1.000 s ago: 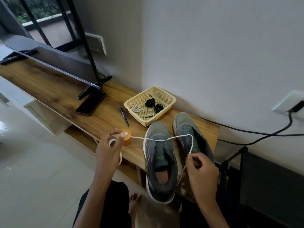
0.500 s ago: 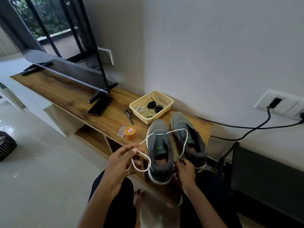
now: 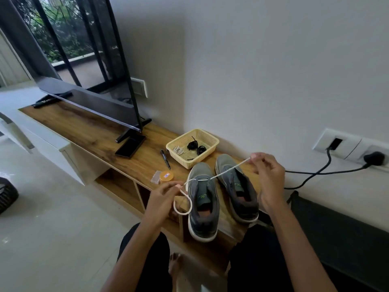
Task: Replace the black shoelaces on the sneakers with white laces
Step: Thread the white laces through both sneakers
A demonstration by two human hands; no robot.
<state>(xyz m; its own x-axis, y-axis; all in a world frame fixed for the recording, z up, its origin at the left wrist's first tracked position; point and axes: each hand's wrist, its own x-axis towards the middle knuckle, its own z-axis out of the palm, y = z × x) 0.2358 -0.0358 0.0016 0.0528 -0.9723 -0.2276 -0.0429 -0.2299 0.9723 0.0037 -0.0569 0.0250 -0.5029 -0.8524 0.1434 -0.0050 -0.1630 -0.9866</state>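
Lace (image 3: 231, 168) now taut; right hand (image 3: 267, 178) raised, left hand (image 3: 162, 197) pinching loop.

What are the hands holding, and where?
The white lace. The right hand pinches one end near its tip; the left hand pinches the other side, above a hanging loop.

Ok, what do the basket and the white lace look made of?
The basket: probably moulded plastic, pale yellow, matt; regular lattice of holes in its walls. The white lace: looks like woven textile cord, matt; it bends limply into a loop. Fibre unclear.
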